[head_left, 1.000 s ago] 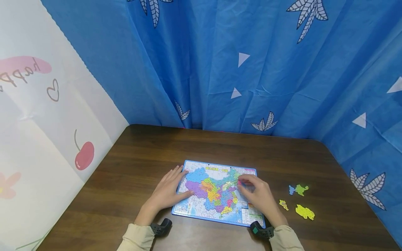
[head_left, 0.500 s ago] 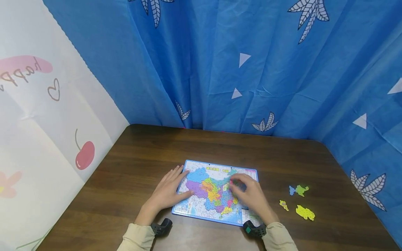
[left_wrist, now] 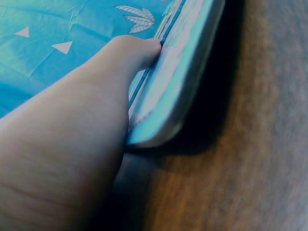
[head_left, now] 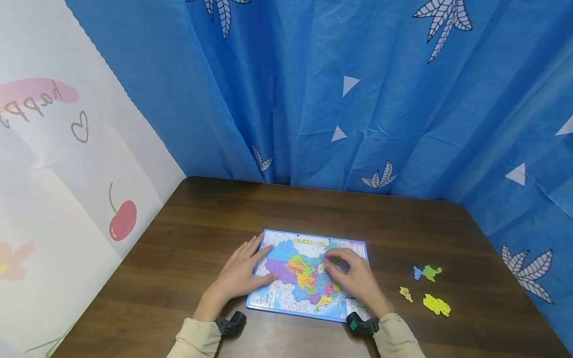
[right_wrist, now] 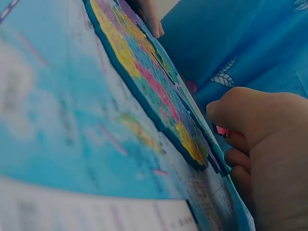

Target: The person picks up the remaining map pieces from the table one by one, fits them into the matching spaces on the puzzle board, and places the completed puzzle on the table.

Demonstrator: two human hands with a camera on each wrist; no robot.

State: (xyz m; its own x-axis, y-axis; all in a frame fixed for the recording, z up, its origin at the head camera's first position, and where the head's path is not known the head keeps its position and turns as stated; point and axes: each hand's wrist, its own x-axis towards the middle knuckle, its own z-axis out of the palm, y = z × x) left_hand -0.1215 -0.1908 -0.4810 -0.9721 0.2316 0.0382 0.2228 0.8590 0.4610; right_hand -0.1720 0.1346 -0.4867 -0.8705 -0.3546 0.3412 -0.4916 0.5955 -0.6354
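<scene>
A map puzzle board (head_left: 268,299) with a blue rim lies on the table, its middle covered with coloured pieces. My left hand (head_left: 239,273) rests on its left edge, fingers extended, thumb over the map; in the left wrist view the thumb (left_wrist: 137,50) touches the board's edge. Above the map's upper right part, my right hand (head_left: 358,279) pinches a small pink puzzle piece (right_wrist: 221,131) between thumb and fingers. Most of that piece is hidden by the fingers. The right wrist view shows assembled pieces (right_wrist: 159,91) standing slightly raised from the board.
To the board's right lie loose puzzle pieces: a small blue one (head_left: 418,272), a green one (head_left: 431,273) against it, a small yellow one (head_left: 406,294) and a larger yellow one (head_left: 436,305). A blue curtain (head_left: 313,99) hangs behind the brown table (head_left: 215,209).
My right hand has moved left over the map with the pink puzzle piece, then stayed nearly still. My left hand has kept its place on the board's edge.
</scene>
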